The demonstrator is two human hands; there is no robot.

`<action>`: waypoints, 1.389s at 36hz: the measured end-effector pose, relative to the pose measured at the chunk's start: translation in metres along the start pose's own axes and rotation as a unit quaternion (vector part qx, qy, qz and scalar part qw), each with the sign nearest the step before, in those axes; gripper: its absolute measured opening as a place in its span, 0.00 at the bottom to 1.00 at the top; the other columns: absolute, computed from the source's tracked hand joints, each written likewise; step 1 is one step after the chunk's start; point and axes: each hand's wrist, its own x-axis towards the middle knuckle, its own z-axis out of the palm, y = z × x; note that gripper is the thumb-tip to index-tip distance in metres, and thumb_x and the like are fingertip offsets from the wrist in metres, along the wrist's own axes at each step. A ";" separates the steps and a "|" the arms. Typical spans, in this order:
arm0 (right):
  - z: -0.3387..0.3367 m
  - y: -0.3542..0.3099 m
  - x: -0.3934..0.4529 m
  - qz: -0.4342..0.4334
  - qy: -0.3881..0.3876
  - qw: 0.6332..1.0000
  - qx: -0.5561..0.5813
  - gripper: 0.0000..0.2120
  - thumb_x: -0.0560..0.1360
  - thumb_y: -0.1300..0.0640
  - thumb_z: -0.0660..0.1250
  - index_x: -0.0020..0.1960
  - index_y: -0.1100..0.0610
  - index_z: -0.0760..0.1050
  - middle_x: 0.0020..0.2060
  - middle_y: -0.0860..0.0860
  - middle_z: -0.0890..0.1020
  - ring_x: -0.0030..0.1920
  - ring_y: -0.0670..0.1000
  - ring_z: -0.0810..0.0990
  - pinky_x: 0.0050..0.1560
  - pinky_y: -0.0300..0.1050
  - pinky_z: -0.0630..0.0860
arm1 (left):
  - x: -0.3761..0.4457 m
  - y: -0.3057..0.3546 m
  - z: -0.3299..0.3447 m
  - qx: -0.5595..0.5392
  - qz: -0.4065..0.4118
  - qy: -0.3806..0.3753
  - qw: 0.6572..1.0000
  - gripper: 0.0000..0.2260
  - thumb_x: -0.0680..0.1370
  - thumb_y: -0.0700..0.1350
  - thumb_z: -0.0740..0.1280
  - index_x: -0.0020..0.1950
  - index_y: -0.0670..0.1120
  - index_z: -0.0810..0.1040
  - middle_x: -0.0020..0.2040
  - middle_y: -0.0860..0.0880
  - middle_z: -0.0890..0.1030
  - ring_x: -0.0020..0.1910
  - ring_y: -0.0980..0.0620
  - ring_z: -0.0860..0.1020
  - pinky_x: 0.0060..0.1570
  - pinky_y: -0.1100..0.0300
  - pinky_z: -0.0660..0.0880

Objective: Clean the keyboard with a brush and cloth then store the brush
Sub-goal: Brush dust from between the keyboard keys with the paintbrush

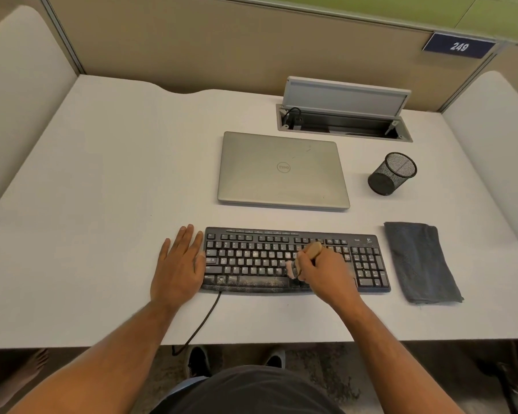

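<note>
1. Brush (307, 258) — gripped in the right hand (323, 271) over the middle-right part of the keyboard (296, 259). The wooden handle sticks out above the curled fingers toward the far side; the pale bristles emerge below the fingers on the left and are down on the keys near the bottom letter row.
2. Right-hand fingers are clenched around the brush handle, the thumb side turned toward the keys. Exact bristle contact is partly hidden by the hand.
3. Keyboard is black, lying flat at the near middle of the desk (102, 204), its long side parallel to the desk edge. Pale dust is seen on the space bar and the front lip. Its cable (204, 321) runs off the near edge of the desk.
4. Left hand (180, 264) is laid flat on the desk, fingers straight and released, nothing grasped — its thumb side is pressed against the keyboard's left end.
5. Cloth (420, 261) — dark grey, folded, lying flat just right of the keyboard, untouched by either hand.
6. Mesh pen cup (392, 174) stands behind the cloth, well apart from the hands.
7. Closed silver laptop (283, 171) lies behind the keyboard, left of the cup.
8. An open cable hatch (344, 115) is set in the desk at the far right, its lid raised.
</note>
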 end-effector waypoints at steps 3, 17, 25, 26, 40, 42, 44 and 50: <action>0.000 -0.001 0.003 0.003 -0.009 1.000 -0.011 0.21 0.85 0.50 0.60 0.41 0.60 0.80 0.32 0.54 0.83 0.29 0.49 0.77 0.33 0.47 0.74 | 0.000 0.000 0.000 0.004 0.001 0.000 1.000 0.28 0.84 0.55 0.43 0.83 0.48 0.59 0.83 0.49 0.56 0.82 0.53 0.51 0.81 0.47 0.49; 0.000 -0.004 0.003 0.015 -0.003 1.000 -0.001 0.22 0.85 0.50 0.60 0.39 0.60 0.79 0.28 0.50 0.80 0.27 0.46 0.74 0.29 0.42 0.70 | 0.000 -0.001 0.002 0.003 0.003 0.001 1.000 0.28 0.84 0.55 0.43 0.83 0.48 0.58 0.83 0.50 0.55 0.82 0.54 0.49 0.81 0.48 0.48; 0.014 -0.001 -0.003 -0.009 -0.001 0.999 0.036 0.17 0.85 0.50 0.61 0.43 0.55 0.81 0.33 0.52 0.84 0.32 0.47 0.80 0.33 0.49 0.78 | 0.001 -0.001 0.000 0.004 0.002 -0.001 1.000 0.28 0.84 0.55 0.42 0.83 0.48 0.58 0.83 0.50 0.55 0.82 0.53 0.49 0.81 0.48 0.48; 0.013 0.000 -0.001 -0.003 -0.005 0.999 0.037 0.19 0.85 0.50 0.61 0.42 0.58 0.81 0.32 0.53 0.84 0.31 0.48 0.79 0.36 0.54 0.79 | 0.001 -0.001 0.000 0.005 0.002 -0.001 1.000 0.28 0.84 0.55 0.42 0.83 0.48 0.58 0.83 0.49 0.55 0.82 0.53 0.49 0.81 0.48 0.48; 0.010 -0.004 0.003 0.004 -0.010 1.000 0.029 0.20 0.85 0.50 0.61 0.42 0.60 0.81 0.33 0.54 0.84 0.30 0.50 0.79 0.35 0.48 0.78 | 0.000 0.001 -0.002 0.000 0.002 0.001 1.000 0.29 0.84 0.55 0.42 0.82 0.47 0.60 0.83 0.49 0.56 0.82 0.52 0.51 0.81 0.47 0.49; 0.009 -0.005 0.000 -0.008 0.012 0.999 0.038 0.18 0.85 0.50 0.61 0.42 0.57 0.81 0.31 0.51 0.83 0.28 0.45 0.76 0.30 0.41 0.73 | 0.000 0.001 -0.001 -0.002 0.000 -0.001 1.000 0.29 0.84 0.55 0.42 0.83 0.48 0.59 0.83 0.49 0.56 0.82 0.53 0.51 0.81 0.47 0.49; 0.011 -0.005 -0.003 -0.017 0.008 0.999 0.028 0.17 0.86 0.49 0.60 0.44 0.55 0.81 0.32 0.49 0.83 0.30 0.45 0.79 0.31 0.41 0.75 | 0.000 0.002 -0.002 -0.005 0.000 0.000 1.000 0.29 0.84 0.55 0.42 0.83 0.48 0.59 0.83 0.49 0.56 0.82 0.53 0.51 0.81 0.47 0.49; 0.009 -0.009 0.001 -0.006 -0.011 1.000 0.027 0.20 0.85 0.49 0.61 0.41 0.58 0.81 0.32 0.53 0.84 0.31 0.51 0.80 0.39 0.55 0.80 | 0.000 0.002 -0.002 -0.002 -0.001 -0.002 1.000 0.29 0.84 0.56 0.41 0.83 0.48 0.58 0.83 0.50 0.55 0.82 0.53 0.50 0.81 0.48 0.48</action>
